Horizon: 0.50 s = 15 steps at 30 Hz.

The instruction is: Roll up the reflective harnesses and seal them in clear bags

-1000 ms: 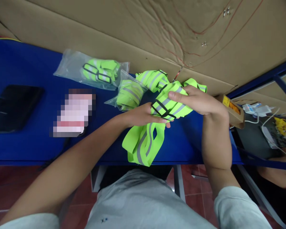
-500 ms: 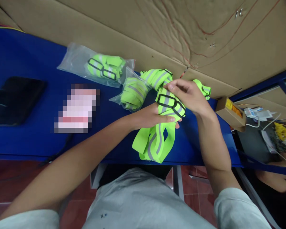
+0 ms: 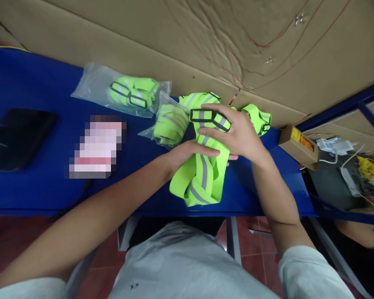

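Note:
A neon-green reflective strap (image 3: 203, 172) with grey stripes is held between both hands, its loose loops hanging over the table's front part. Two black buckles (image 3: 209, 117) sit at its upper end. My right hand (image 3: 241, 131) is closed round that upper end, thumb in front and fingers behind the buckles. Lower down, my left hand (image 3: 190, 153) grips the strap, its thumb lying across the front; its other fingers are mostly hidden behind. Just beyond the hands lie another bundled strap (image 3: 195, 99) and, to the right, a further strap bundle (image 3: 258, 118).
Two clear bags hold strap bundles: one flat bag (image 3: 95, 85) and a smaller bag (image 3: 170, 124). A black flat object (image 3: 18, 139) and a pixelated pinkish item (image 3: 96, 147) lie left on the blue table (image 3: 137, 193). A cardboard box (image 3: 299, 147) stands right. A person's arm (image 3: 358, 232) shows far right.
My right hand has moved from the strap's upper edge to wrap round its buckle end, which now tilts. My left hand sits slightly lower on the strap. The view has shifted a little.

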Motion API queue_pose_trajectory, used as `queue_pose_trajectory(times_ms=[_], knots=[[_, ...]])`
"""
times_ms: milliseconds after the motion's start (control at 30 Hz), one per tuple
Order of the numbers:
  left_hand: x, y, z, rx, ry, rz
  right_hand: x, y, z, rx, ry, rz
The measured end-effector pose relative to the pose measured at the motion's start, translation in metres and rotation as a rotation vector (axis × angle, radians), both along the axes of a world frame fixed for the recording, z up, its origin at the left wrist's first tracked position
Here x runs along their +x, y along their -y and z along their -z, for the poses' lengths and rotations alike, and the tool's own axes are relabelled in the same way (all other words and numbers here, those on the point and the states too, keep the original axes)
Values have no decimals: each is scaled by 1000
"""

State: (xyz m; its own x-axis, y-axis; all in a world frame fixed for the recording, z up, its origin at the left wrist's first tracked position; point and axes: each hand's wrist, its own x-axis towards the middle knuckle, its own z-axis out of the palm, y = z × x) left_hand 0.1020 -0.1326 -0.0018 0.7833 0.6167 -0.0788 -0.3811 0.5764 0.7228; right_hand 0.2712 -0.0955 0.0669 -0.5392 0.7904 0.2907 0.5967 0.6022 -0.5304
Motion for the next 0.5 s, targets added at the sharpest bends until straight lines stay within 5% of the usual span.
queue_pose_trajectory(times_ms=[100,167,333,400,500], knots=[[6,0,2,34,-7,38,2,2,-5,90,73,-32],[10,-3,6,124,-116,-52,5,1,-7,184,151,-26],[11,-12,12,679,-717,-738,25,-8,-12,403,324,108],[7,-14,9,786,-862,-783,34,-13,-13,479,313,114],[2,-13,2,742,-817,-701,42,-21,-9,570,280,136]])
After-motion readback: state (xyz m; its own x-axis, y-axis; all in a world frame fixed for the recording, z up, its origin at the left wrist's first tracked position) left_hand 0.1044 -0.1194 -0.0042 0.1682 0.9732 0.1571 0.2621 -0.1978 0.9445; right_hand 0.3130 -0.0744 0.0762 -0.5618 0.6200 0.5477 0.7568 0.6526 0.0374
